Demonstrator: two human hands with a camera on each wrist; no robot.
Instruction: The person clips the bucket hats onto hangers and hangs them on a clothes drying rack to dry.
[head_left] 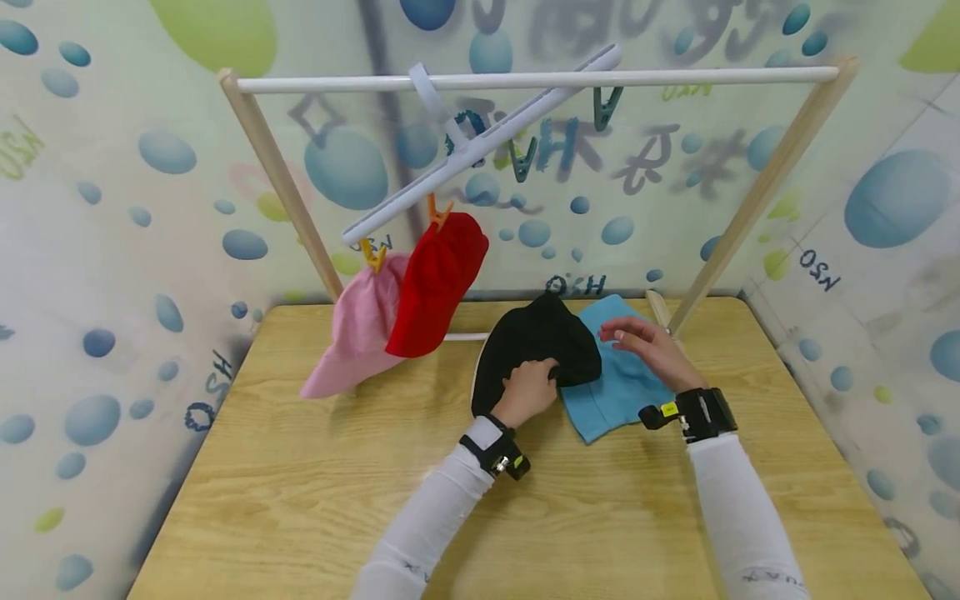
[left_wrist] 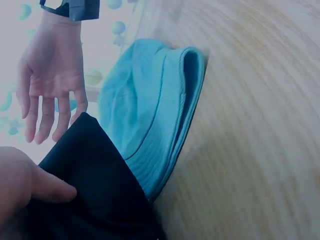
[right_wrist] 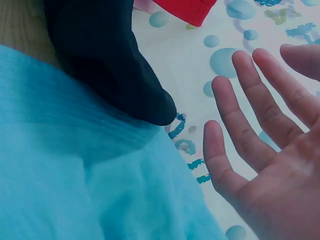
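Note:
My left hand grips a black bucket hat by its edge, the thumb pressed on the cloth in the left wrist view. Beside it a light blue bucket hat lies on the wooden table, partly covered by the black one in the head view. Over the blue hat hovers my right hand; its fingers are spread and hold nothing. A pink hat and a red hat hang from a white hanger, clipped by a yellow clip and an orange clip.
The hanger hooks over a white rod and tilts down to the left. Two green clips, one of them a green clip, hang on its higher right side. Wooden posts hold the rod above the table. Patterned walls surround it.

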